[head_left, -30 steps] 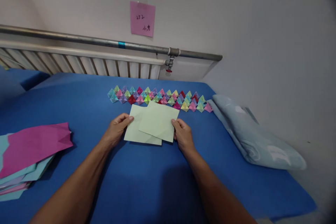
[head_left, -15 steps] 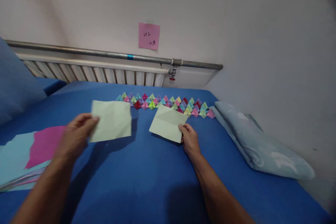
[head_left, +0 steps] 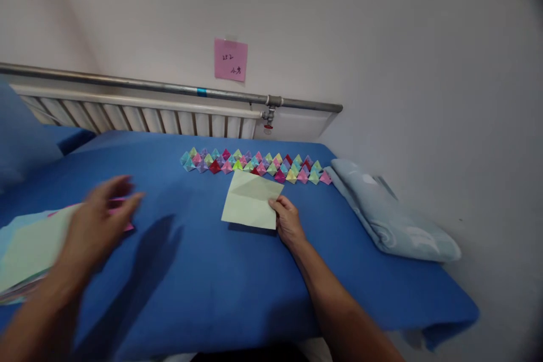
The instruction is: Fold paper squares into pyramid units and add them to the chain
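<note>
Right grip: My right grip [head_left: 288, 219] was closed on the near right edge of a pale green sheet [head_left: 248, 201], thumb on top.
Held sheet: It sat in front of me near the middle of the view, tilted and faintly creased across, with a shadow under its lower edge; its far corner overlapped the folded paper pieces in my view, and I could not tell whether it touched them.
Left grip: My left grip [head_left: 95, 223] was blurred and wide, thumb apart from the fingers, at the paper stack [head_left: 19, 288]; I could not tell whether it touched.
Stack: A second green sheet [head_left: 38, 246] lay on top, partly behind my wrist, and the corner of a magenta sheet [head_left: 129, 227] showed past my thumb.
Colored rows: Folded paper pieces [head_left: 254, 164] ran in a long band across the far part of the blue cover [head_left: 203, 283].
Blanket: A pale blue-grey blanket [head_left: 390, 220] lay folded on the right, its far end just beside the last pink piece.
Wall: A pink note [head_left: 231, 59] with handwriting hung above the metal pipe [head_left: 148, 86] and white radiator [head_left: 148, 119].
</note>
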Demonstrator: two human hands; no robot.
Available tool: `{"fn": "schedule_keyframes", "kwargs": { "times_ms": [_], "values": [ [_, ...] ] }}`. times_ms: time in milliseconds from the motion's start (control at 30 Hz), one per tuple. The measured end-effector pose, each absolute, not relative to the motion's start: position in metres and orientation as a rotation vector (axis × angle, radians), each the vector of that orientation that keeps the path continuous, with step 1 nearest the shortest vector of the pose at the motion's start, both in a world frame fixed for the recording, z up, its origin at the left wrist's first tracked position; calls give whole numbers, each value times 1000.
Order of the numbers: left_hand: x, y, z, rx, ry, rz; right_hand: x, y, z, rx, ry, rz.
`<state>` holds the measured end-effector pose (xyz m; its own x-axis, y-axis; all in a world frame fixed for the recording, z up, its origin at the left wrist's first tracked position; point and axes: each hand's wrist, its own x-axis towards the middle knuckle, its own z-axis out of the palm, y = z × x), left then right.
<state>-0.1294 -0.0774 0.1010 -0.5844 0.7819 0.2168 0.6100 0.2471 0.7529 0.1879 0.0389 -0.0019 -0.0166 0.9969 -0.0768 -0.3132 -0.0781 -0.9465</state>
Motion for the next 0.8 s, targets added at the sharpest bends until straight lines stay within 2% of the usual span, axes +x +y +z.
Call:
{"fn": "schedule_keyframes", "kwargs": {
  "times_ms": [133,233,667,800],
  "values": [
    [-54,-19,81,1211,1631,1009,180,32,-1,-984,-962,1456],
    [-28,9,65,1081,1268,896,181,32,-1,-972,-976,1470],
    [-36,19,31,837,1067,1087,181,38,2,-1083,-1134,1584],
    [-48,17,38,834,1010,986,186,39,7,-1000,-1174,1624]
  ]
}}
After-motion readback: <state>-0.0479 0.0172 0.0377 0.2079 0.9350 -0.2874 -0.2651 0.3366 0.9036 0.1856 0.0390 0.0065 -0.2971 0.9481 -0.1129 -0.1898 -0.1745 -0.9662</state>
